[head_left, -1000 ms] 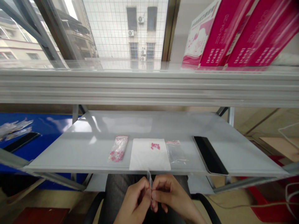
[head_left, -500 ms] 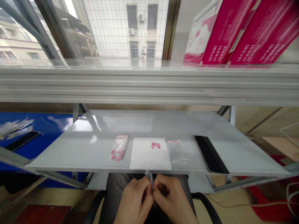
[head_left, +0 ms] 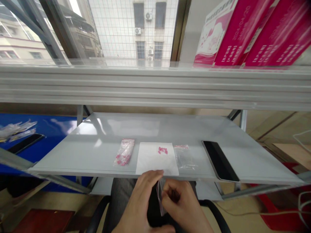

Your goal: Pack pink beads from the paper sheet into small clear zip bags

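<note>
since half a second ago, my left hand (head_left: 139, 200) has come off the small clear plastic bag (head_left: 161, 207) and opened wide, its fingers now reaching over the near edge of the white sheet (head_left: 150, 163). those fingers stretch forward with the thumb low and well apart from them, palm facing inward; i can't tell whether they touch the sheet. my right hand (head_left: 181, 200) is curled, thumb and forefinger pinching the bag, which stands edge-on above my lap, between my hands.

on the shelf above, a magenta box (head_left: 239, 42) reads "2024/04/20"; the bracketed lines of characters below that are too blurred for me to read, and its top is cut off.

what the pinched bag contains is hard to make out. the pink pieces (head_left: 162, 150) on the sheet are too small to identify. my left thumb tip runs close to the bottom edge of view.
</note>
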`<state>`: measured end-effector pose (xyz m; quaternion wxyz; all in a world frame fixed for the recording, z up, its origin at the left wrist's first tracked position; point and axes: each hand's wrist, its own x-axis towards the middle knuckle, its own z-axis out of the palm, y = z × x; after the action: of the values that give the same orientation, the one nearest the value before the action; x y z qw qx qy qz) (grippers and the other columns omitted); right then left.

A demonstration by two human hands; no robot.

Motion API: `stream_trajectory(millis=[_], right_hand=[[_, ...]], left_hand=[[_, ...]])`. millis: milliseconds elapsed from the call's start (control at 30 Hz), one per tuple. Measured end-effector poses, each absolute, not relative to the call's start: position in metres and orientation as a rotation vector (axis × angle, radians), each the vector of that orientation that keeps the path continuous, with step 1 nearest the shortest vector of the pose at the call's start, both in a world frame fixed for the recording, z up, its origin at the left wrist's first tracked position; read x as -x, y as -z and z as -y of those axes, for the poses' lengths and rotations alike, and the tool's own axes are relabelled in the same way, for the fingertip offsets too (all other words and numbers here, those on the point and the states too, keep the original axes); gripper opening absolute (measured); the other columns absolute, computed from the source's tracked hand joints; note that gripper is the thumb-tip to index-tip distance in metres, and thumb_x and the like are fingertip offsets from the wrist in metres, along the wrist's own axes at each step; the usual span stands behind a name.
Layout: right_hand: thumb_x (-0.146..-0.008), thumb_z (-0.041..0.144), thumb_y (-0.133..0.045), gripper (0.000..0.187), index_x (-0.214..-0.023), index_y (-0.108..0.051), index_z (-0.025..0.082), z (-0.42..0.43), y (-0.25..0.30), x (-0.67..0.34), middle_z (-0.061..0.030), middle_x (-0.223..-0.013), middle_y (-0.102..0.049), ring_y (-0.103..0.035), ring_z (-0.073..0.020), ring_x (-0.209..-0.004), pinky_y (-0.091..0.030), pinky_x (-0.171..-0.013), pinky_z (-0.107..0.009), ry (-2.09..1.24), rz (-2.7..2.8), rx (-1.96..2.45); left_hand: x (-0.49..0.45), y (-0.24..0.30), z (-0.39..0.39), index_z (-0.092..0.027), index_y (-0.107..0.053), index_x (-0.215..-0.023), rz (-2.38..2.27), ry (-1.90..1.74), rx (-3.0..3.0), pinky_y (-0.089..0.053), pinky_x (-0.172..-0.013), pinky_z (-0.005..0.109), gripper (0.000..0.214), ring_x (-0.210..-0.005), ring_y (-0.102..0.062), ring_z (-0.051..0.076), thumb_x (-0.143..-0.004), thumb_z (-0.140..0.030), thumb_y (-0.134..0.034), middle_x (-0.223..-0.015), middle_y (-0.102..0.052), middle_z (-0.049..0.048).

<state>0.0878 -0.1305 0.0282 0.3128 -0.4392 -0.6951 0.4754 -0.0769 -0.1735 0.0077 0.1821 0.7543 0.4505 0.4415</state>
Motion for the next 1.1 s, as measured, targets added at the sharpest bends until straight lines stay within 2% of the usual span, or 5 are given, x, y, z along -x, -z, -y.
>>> stream_trajectory(millis=[267, 500, 633, 833, 1100], right_hand=[[-0.067, 0.014, -0.05, 0.013, -0.056, -0.045, 0.019, 0.126, -0.03, -0.092, 0.0051, -0.052, -0.043, -0.039, -0.0091, -0.051, -0.027, -0.049, -0.022, -1.267, 1.847, 1.219], [-0.077, 0.027, -0.054, 0.023, -0.057, -0.046, 0.02, 0.123, -0.032, -0.094, 0.0051, -0.052, -0.04, -0.038, -0.01, -0.05, -0.027, -0.049, -0.023, -1.222, 1.829, 1.233], [-0.091, 0.036, -0.055, 0.037, -0.058, -0.052, 0.019, 0.121, -0.038, -0.101, 0.003, -0.053, -0.046, -0.042, -0.0118, -0.052, -0.031, -0.051, -0.025, -1.064, 1.817, 1.185], [-0.089, 0.027, -0.067, 0.01, -0.097, -0.072, 0.024, 0.115, -0.054, -0.109, -0.0059, -0.097, -0.071, -0.06, -0.0239, -0.096, -0.048, -0.086, -0.038, -0.974, 1.955, 0.622], [-0.106, 0.033, -0.045, 0.03, -0.082, -0.062, 0.024, 0.109, -0.041, -0.109, -0.0015, -0.075, -0.064, -0.055, -0.0221, -0.096, -0.044, -0.093, -0.039, -1.089, 2.077, 0.526]], left_hand=[[0.071, -0.002, 0.171, -0.037, -0.046, -0.139, -1.163, -1.3, -1.743, -0.051, -0.098, 0.038, 0.088, -0.114, -0.064, 0.026, -0.061, -0.012, -0.078, -0.127, -0.063, 0.0027], [0.07, 0.002, 0.166, -0.034, -0.063, -0.124, -1.148, -1.413, -1.613, -0.052, -0.086, 0.03, 0.06, -0.096, -0.068, 0.021, -0.068, -0.014, -0.074, -0.106, -0.07, -0.0002], [0.076, 0.009, 0.163, -0.027, -0.069, -0.12, -1.06, -1.428, -1.434, -0.05, -0.087, 0.032, 0.045, -0.097, -0.066, 0.023, -0.076, -0.026, -0.077, -0.105, -0.071, 0.0045], [0.075, 0.015, 0.16, -0.017, -0.076, -0.103, -0.76, -1.247, -0.947, -0.048, -0.077, 0.028, 0.052, -0.08, -0.06, 0.018, -0.072, -0.059, -0.082, -0.083, -0.066, 0.0047], [0.065, 0.019, 0.159, -0.012, -0.074, -0.094, -0.607, -1.065, -0.694, -0.027, -0.038, 0.014, 0.054, -0.045, -0.04, 0.004, -0.068, -0.058, -0.086, -0.067, -0.059, 0.0006]])
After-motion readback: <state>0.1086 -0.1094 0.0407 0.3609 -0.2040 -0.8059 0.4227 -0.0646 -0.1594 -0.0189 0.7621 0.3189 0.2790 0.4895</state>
